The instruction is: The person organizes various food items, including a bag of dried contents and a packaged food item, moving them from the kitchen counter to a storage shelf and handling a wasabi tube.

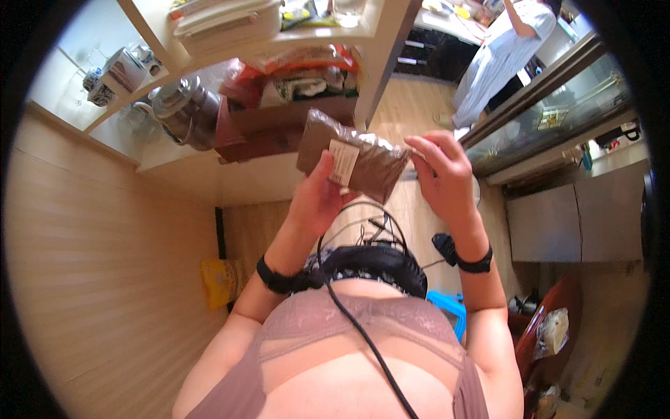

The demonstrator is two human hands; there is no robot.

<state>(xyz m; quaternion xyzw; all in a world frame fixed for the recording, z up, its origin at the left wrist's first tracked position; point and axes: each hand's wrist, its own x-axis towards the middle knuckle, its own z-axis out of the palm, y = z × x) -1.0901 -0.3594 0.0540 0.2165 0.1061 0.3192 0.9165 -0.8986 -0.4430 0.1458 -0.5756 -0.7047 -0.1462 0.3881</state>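
Observation:
A flat brown packet (pixel 374 170) in clear, shiny plastic is tilted in front of me. It bears a white label with writing. My left hand (pixel 317 201) holds it from below, the thumb on its face beside the label and the other fingers mostly hidden behind. At the packet's right end, the fingertips of my right hand (pixel 445 170) pinch the crinkled plastic at the upper corner. Black straps circle both wrists, and a black cable (pixel 361 330) runs down over my front.
Shelves ahead hold a metal pot (pixel 186 112), a dark red box (pixel 282 123) with bags in it, and a lidded plastic container (pixel 227 23). A person (pixel 505 57) stands beyond the doorway. A sliding glass door (pixel 549 118), a blue stool (pixel 450 309) and a red wooden table (pixel 549 314) are to the right.

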